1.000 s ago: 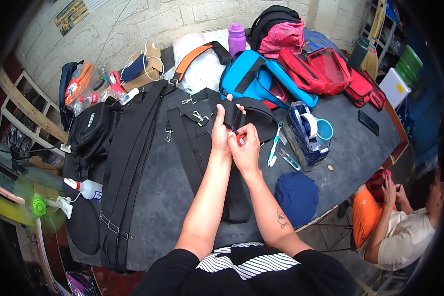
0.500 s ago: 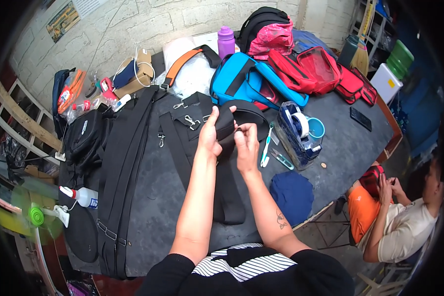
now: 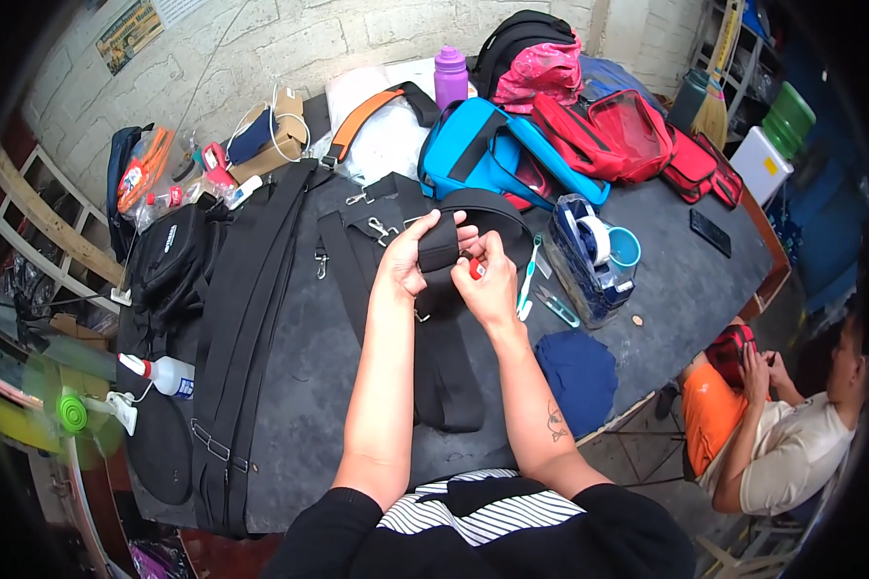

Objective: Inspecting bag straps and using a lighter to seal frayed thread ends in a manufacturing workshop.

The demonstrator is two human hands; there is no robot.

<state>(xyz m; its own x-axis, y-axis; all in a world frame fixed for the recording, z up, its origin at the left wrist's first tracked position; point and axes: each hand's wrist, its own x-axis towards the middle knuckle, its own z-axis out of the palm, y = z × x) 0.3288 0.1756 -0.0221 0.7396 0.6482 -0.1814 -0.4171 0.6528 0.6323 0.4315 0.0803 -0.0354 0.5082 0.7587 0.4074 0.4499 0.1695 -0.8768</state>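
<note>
A wide black webbing strap (image 3: 438, 243) is folded over in my left hand (image 3: 405, 262), whose thumb and fingers are closed on it above the table. Close against it, my right hand (image 3: 493, 293) is curled around a small red object (image 3: 476, 269); most of that object is hidden by the fingers. More of the black strap loops behind the hands and hangs down to a folded length (image 3: 449, 391) between my forearms. Left of my left hand lie metal snap hooks (image 3: 383, 230) on black straps.
Long black straps (image 3: 251, 318) run down the table's left side, near a spray bottle (image 3: 169, 375). On the right are a clear organizer (image 3: 574, 275), a toothbrush (image 3: 529, 280), thread snips (image 3: 557, 306) and navy cloth (image 3: 575, 381). Bags line the back. A person (image 3: 782, 434) sits at right.
My right hand has turned, and a small red object now shows in its fingers. The strap in my left hand has shifted slightly. The whole view has moved a little.
</note>
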